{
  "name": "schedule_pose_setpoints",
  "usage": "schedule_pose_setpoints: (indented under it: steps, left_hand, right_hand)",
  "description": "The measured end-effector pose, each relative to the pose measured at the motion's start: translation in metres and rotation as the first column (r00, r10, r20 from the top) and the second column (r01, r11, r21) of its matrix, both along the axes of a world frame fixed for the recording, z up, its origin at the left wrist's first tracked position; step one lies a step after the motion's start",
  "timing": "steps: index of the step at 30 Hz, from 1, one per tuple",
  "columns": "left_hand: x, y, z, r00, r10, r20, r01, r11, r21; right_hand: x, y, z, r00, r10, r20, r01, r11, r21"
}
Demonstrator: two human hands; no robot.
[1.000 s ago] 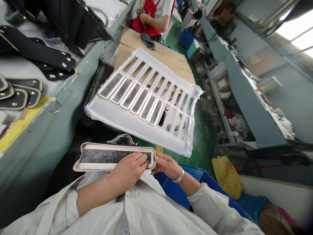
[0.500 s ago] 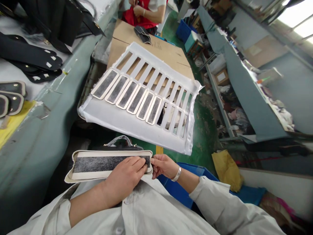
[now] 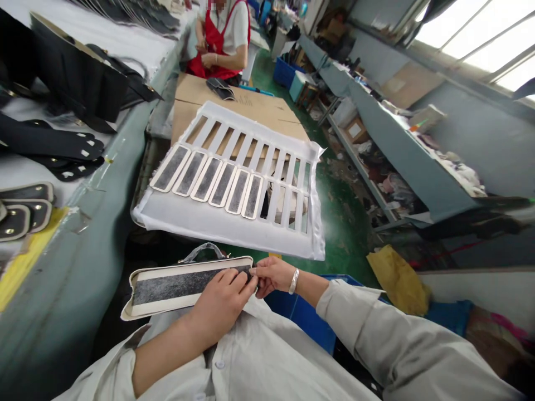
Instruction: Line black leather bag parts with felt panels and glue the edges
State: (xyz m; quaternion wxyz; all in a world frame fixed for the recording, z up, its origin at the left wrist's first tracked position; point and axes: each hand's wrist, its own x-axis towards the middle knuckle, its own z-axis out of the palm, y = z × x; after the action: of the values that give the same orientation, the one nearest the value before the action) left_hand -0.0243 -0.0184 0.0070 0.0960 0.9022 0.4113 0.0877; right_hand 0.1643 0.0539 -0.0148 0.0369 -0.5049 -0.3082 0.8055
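A handbag [image 3: 167, 289] lies at my lap, its long cream-edged face turned up toward me with a dark grey, speckled strip along the middle. A plastic-wrapped handle [image 3: 204, 249] shows beyond its far edge. My left hand [image 3: 219, 306] is laid across the right part of that face, fingers bent and pressing near the strip's end. At the bag's right end, my right hand [image 3: 273, 275] pinches the corner with thumb and fingers, close to the left fingertips. What lies under the fingertips is hidden.
Ahead stands a white slotted rack [image 3: 209, 223] carrying several cream-edged dark panels [image 3: 225, 184], beside cardboard [image 3: 276, 114]. Black bag parts [image 3: 50, 139] lie on the left table. A blue bin [image 3: 309, 317] is beside my right arm. Beyond the rack sits a person in a red apron [image 3: 225, 44].
My view has tilted up and shifted, showing more of the co-worker. The bag's right end is raised slightly, and my right fingers have come closer to the left fingertips at the corner.
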Motion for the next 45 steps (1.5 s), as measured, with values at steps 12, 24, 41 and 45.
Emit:
schedule_pose_setpoints:
  steps: [12,24,41,45]
  left_hand:
    - [0.008,-0.006,0.006,0.996,0.084,-0.005,-0.084,0.996,-0.021]
    - [0.008,-0.006,0.010,0.995,0.096,0.041,-0.091,0.989,-0.115]
    - [-0.057,-0.022,0.021,0.795,0.355,0.492,-0.346,0.931,-0.113]
    - [-0.130,-0.031,0.013,0.543,0.674,0.501,-0.698,0.694,-0.176]
  right_hand:
    - [-0.008,0.020,0.014,0.983,0.170,0.071,-0.156,0.972,-0.177]
    - [0.012,-0.013,-0.004,0.994,0.100,-0.040,-0.087,0.964,0.250]
    - [-0.010,0.006,0.028,0.881,0.279,0.381,-0.402,0.868,0.293]
    - [-0.013,0.007,0.027,0.908,0.251,0.336,-0.331,0.921,0.206]
